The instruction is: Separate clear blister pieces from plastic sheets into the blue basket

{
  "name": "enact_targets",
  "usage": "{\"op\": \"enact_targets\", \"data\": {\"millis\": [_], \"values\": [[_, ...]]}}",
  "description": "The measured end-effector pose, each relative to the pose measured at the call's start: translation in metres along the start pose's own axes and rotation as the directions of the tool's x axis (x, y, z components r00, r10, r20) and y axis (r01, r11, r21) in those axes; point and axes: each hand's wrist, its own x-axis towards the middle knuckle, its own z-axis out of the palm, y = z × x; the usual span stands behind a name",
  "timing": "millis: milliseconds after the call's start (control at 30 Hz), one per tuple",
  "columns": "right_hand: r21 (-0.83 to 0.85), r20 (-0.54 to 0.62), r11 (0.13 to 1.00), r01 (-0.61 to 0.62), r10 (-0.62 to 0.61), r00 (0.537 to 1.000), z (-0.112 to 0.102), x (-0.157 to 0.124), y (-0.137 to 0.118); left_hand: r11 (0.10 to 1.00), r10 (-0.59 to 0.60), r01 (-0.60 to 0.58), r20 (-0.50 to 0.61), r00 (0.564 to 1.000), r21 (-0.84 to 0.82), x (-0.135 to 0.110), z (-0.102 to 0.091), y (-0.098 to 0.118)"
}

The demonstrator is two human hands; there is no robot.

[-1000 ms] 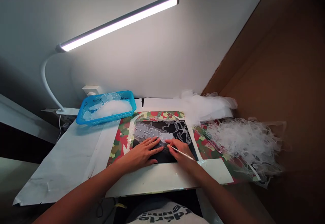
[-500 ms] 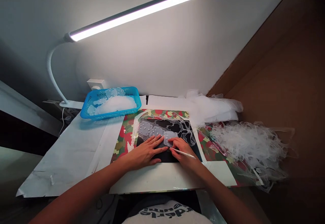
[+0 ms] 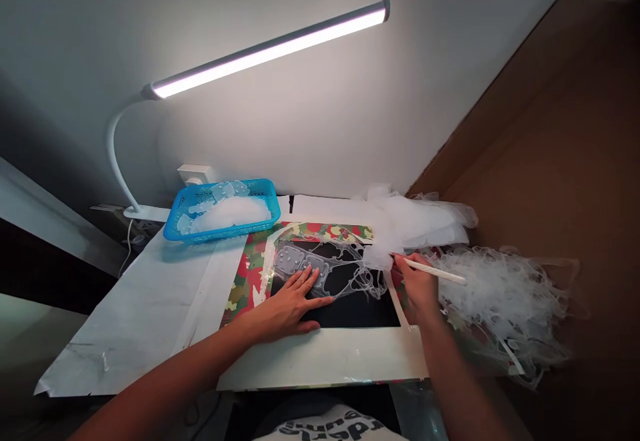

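Note:
My left hand (image 3: 295,299) lies flat with fingers spread, its fingertips pressing on a sheer, translucent sheet (image 3: 343,281) with cut-out openings. Two rounded, dotted pieces (image 3: 290,259) show in that sheet near the fingertips. Under it is a black mat (image 3: 360,314). To the right, my right hand (image 3: 420,288) is closed around a slim white pen-like tool (image 3: 443,273), whose back end points right. A pale, see-through piece (image 3: 377,257) is at its fingertips, by the white fabric pile; whether the fingers pinch it is unclear.
A blue basket (image 3: 173,224) with translucent pieces stands at the back left. White sheer fabric (image 3: 425,221) is heaped at the back right, with tangled scraps (image 3: 505,294) nearer me. A lit lamp (image 3: 270,51) hangs above; a brown panel (image 3: 540,161) borders the right.
My right hand has moved right and up with the white tool, away from my left hand. The rightmost dotted piece has left its place in the sheet. My left hand stays flat.

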Motion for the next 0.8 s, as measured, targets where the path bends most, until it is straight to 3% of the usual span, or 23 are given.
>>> {"op": "enact_targets", "data": {"millis": [67, 167, 267, 400, 467, 533, 667, 733, 800], "values": [[0.095, 0.126, 0.993, -0.065, 0.052, 0.991, 0.010, -0.006, -0.003, 1.000, -0.014, 0.014, -0.001, 1.000, 0.021, 0.004, -0.003, 0.000], [0.107, 0.296, 0.989, -0.099, 0.063, 0.953, 0.020, -0.016, -0.009, 0.997, -0.045, 0.049, -0.070, 0.997, 0.054, 0.019, -0.005, -0.001], [0.065, 0.361, 0.995, -0.079, 0.051, 0.931, 0.023, -0.023, -0.012, 0.998, 0.002, 0.005, -0.128, 0.992, 0.056, 0.045, 0.002, 0.004], [0.039, 0.409, 0.997, -0.060, 0.039, 0.912, 0.022, -0.020, -0.013, 0.996, 0.066, -0.060, -0.106, 0.992, 0.058, 0.068, 0.028, 0.015], [0.010, 0.401, 0.999, -0.048, 0.040, 0.915, 0.017, -0.006, -0.018, 0.998, 0.031, -0.025, -0.131, 0.991, 0.049, 0.070, 0.040, 0.018], [0.038, 0.313, 0.998, -0.052, 0.037, 0.949, 0.006, 0.017, -0.026, 0.999, 0.005, 0.001, -0.147, 0.989, 0.034, 0.068, 0.048, 0.018], [0.269, 0.087, 0.962, -0.048, 0.026, 0.996, -0.029, 0.065, -0.051, 1.000, -0.014, 0.016, -0.122, 0.992, 0.010, 0.062, 0.043, 0.016], [0.350, 0.094, 0.935, -0.059, 0.028, 0.995, -0.042, 0.069, -0.065, 1.000, -0.006, 0.003, -0.103, 0.995, -0.031, 0.062, 0.034, 0.016], [0.399, 0.190, 0.910, -0.116, 0.041, 0.981, -0.045, 0.054, -0.077, 0.990, -0.022, 0.003, -0.128, 0.992, -0.143, 0.063, 0.023, 0.018]]}}
